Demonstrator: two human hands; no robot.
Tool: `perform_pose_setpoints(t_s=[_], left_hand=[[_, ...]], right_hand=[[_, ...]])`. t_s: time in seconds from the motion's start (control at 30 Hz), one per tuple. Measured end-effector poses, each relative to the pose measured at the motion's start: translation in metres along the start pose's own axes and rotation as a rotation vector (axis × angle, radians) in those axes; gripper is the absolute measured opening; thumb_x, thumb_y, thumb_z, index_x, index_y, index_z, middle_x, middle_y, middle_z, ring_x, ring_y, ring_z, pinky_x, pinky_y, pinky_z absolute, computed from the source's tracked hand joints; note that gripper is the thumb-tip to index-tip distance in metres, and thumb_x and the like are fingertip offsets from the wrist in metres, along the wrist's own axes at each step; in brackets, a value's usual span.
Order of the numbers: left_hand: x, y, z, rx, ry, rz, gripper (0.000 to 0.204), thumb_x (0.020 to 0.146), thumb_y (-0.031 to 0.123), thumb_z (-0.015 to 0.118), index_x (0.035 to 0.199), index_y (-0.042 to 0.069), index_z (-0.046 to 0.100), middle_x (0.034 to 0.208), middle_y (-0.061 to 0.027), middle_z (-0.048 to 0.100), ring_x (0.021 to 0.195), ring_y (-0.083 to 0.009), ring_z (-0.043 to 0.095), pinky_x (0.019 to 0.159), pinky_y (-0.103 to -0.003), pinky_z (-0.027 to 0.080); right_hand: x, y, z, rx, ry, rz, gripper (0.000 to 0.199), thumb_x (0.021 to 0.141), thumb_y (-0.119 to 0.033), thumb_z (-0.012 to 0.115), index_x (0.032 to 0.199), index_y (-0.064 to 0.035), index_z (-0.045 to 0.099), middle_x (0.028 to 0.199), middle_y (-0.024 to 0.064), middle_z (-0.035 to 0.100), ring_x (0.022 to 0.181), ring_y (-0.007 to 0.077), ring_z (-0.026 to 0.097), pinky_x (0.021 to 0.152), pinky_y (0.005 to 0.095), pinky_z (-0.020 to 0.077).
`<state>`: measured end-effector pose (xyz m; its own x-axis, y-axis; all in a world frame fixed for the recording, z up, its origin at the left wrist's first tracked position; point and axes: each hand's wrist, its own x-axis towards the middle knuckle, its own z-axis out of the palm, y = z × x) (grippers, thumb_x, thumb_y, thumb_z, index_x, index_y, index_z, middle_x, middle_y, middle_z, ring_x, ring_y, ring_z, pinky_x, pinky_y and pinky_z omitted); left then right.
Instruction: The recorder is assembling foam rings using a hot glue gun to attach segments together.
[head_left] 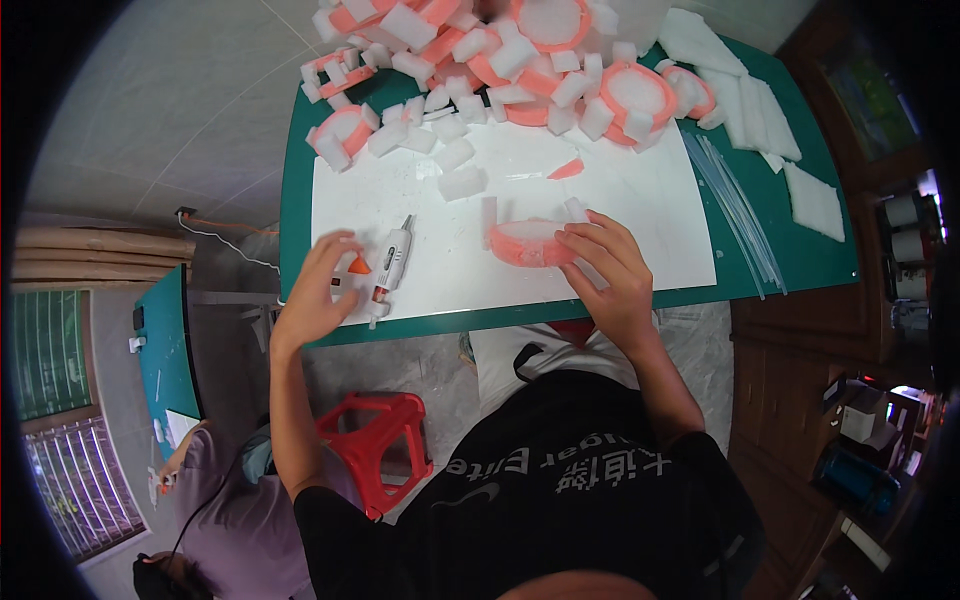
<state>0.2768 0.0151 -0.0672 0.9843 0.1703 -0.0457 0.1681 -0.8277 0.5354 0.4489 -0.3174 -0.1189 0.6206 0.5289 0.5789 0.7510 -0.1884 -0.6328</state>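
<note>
My right hand (612, 270) grips the right end of a curved pink foam piece (528, 250), fingers above and thumb beneath. This piece has a pale top and a small white foam block (489, 214) standing at its left end. Over the left part of the white sheet, my left hand (315, 292) is open, fingers curved and thumb apart. A small orange piece (360, 265) sits by its fingertips; whether they touch it I cannot tell. Just right of that hand lies a grey-white glue gun (393, 258), its nozzle pointing away from me.
A heap of pink-and-white foam pieces (520, 75) covers the table's far side. Clear sticks (735, 210) and white foam sheets (765, 110) lie on the right. A pink scrap (567, 169) rests on the white sheet (440, 290). Below left are a red stool (375, 440) and another person (245, 500).
</note>
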Motion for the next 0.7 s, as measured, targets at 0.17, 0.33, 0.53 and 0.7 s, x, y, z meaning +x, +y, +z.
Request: perform_pose_setpoints(t_s=[0.17, 0.33, 0.53, 0.7], left_hand=[[0.067, 0.028, 0.034, 0.203, 0.123, 0.262, 0.042, 0.081, 0.005, 0.067, 0.122, 0.004, 0.057, 0.136, -0.0173, 0.052, 0.125, -0.0358, 0.049, 0.106, -0.041, 0.039], [0.13, 0.043, 0.061, 0.376, 0.018, 0.248, 0.043, 0.081, 0.005, 0.069, 0.123, 0.005, 0.059, 0.123, -0.0155, 0.061, 0.115, -0.0357, 0.056, 0.1, -0.044, 0.044], [0.088, 0.078, 0.042, -0.043, 0.329, 0.157, 0.036, 0.08, 0.001, 0.073, 0.114, 0.001, 0.059, 0.094, -0.0097, 0.066, 0.081, -0.0226, 0.064, 0.079, -0.033, 0.05], [0.052, 0.126, 0.077, -0.704, 0.415, 0.038, 0.029, 0.082, 0.007, 0.076, 0.106, 0.0, 0.062, 0.089, -0.0042, 0.066, 0.078, -0.0075, 0.058, 0.072, -0.025, 0.045]], right_hand=[[-0.001, 0.004, 0.0, -0.008, 0.001, 0.002, 0.035, 0.075, -0.001, 0.073, 0.11, -0.0074, 0.072, 0.111, 0.0087, 0.068, 0.116, 0.034, 0.058, 0.096, 0.0413, 0.0491], [-0.001, 0.006, -0.001, -0.009, 0.038, -0.02, 0.035, 0.075, -0.001, 0.073, 0.109, -0.0074, 0.072, 0.111, 0.009, 0.067, 0.114, 0.0339, 0.059, 0.096, 0.0414, 0.0492], [0.001, 0.006, 0.001, 0.049, 0.016, 0.024, 0.037, 0.075, 0.001, 0.074, 0.111, -0.0065, 0.071, 0.113, 0.0091, 0.068, 0.117, 0.0335, 0.058, 0.097, 0.0404, 0.0488], [0.003, 0.005, 0.007, 0.048, 0.011, 0.07, 0.034, 0.078, -0.003, 0.073, 0.111, -0.0069, 0.071, 0.11, 0.0096, 0.067, 0.111, 0.0334, 0.059, 0.096, 0.0411, 0.0487]])
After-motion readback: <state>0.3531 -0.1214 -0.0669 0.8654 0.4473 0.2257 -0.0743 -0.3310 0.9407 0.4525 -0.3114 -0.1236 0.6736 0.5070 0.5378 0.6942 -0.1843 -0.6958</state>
